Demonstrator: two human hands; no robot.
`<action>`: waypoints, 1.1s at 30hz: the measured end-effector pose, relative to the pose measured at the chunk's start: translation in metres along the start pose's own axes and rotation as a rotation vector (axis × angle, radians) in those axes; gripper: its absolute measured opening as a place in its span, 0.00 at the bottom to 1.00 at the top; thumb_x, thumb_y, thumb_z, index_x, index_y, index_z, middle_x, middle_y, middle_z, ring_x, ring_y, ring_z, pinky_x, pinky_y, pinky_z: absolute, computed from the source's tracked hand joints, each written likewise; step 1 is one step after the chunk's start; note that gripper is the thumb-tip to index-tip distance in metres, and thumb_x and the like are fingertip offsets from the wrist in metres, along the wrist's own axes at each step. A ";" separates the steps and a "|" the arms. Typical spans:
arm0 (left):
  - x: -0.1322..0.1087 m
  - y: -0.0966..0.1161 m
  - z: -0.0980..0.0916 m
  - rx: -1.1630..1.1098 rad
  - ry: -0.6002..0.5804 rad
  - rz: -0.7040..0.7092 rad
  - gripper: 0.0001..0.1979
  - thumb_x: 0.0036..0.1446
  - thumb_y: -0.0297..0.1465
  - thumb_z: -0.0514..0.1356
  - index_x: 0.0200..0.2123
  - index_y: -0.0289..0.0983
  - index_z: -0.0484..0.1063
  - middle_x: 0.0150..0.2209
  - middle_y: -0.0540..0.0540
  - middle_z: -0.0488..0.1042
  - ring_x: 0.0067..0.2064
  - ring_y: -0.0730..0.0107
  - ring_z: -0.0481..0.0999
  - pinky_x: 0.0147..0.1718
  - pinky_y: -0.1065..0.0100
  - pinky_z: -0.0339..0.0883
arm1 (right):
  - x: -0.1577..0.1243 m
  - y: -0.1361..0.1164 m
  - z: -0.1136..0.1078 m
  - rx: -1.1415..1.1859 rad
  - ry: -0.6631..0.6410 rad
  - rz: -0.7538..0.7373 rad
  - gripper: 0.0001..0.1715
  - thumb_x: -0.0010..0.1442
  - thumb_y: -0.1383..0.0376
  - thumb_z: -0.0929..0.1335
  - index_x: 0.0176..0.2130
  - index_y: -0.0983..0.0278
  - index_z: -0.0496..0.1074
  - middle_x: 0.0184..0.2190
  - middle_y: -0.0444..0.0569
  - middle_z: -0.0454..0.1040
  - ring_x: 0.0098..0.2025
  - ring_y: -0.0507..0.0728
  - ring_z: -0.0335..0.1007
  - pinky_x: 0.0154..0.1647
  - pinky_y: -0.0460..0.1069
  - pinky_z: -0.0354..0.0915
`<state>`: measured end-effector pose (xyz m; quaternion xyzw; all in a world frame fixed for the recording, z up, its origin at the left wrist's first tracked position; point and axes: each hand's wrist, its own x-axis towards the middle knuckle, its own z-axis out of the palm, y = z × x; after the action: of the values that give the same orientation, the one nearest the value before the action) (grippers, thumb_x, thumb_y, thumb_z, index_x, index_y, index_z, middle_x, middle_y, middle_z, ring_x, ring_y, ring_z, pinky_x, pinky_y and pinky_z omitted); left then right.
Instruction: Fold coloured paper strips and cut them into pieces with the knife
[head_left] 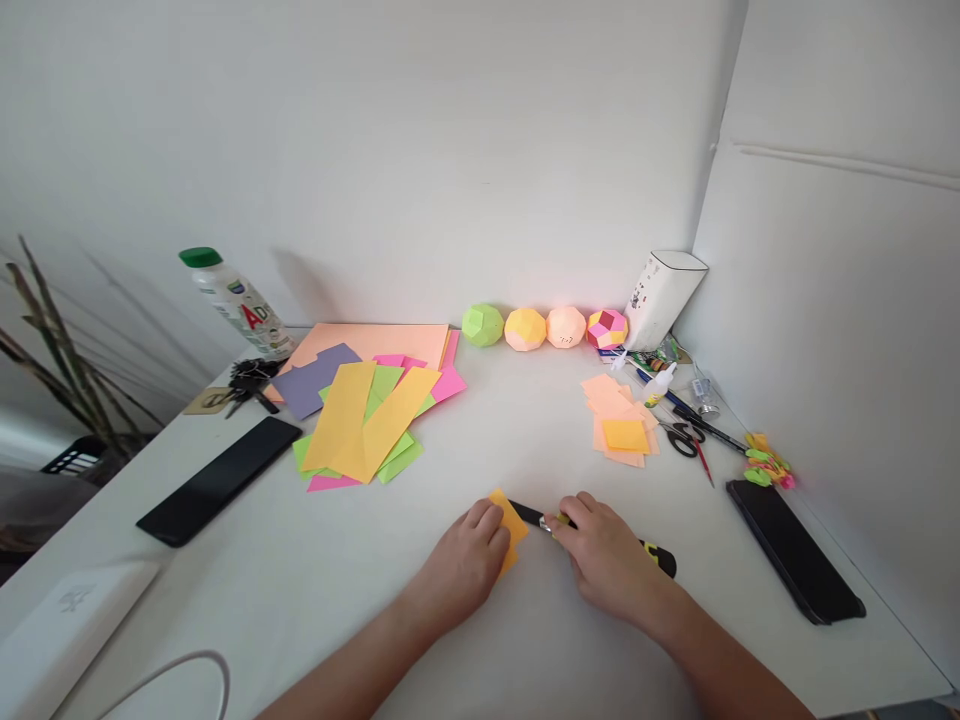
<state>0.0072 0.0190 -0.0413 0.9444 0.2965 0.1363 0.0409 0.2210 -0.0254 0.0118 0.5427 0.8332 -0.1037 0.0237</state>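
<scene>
Low over the white table, my left hand (pixel 466 562) is closed on a small piece of orange paper (pixel 511 522), whose right corners stick out past the fingers. My right hand (pixel 606 552) grips a yellow and black utility knife (pixel 660 557), with the handle's end showing behind the palm. The knife's dark blade points left and its tip reaches the paper's upper right edge; whether it is inside a fold I cannot tell. Ahead on the right, a square of orange paper (pixel 625 436) lies on several peach paper pieces (pixel 611 393).
Coloured paper sheets (pixel 401 415) lie piled at the back left, near a white bottle (pixel 244 305). Several paper polyhedra (pixel 525 329) line the wall. Scissors (pixel 682 438), a glue bottle (pixel 660 384) and a black phone (pixel 795 550) are at right. A dark flat slab (pixel 221 480) lies left.
</scene>
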 end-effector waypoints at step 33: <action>0.002 -0.010 -0.012 -0.237 0.201 -0.055 0.12 0.60 0.20 0.46 0.29 0.37 0.64 0.32 0.45 0.66 0.34 0.66 0.64 0.33 0.65 0.65 | -0.007 0.039 0.001 -0.035 0.152 0.025 0.36 0.47 0.85 0.59 0.53 0.64 0.70 0.43 0.54 0.69 0.43 0.60 0.62 0.42 0.55 0.66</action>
<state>-0.0002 0.0288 -0.0313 0.9060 0.3068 0.2631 0.1257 0.2590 -0.0166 0.0058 0.5588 0.8274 -0.0473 -0.0288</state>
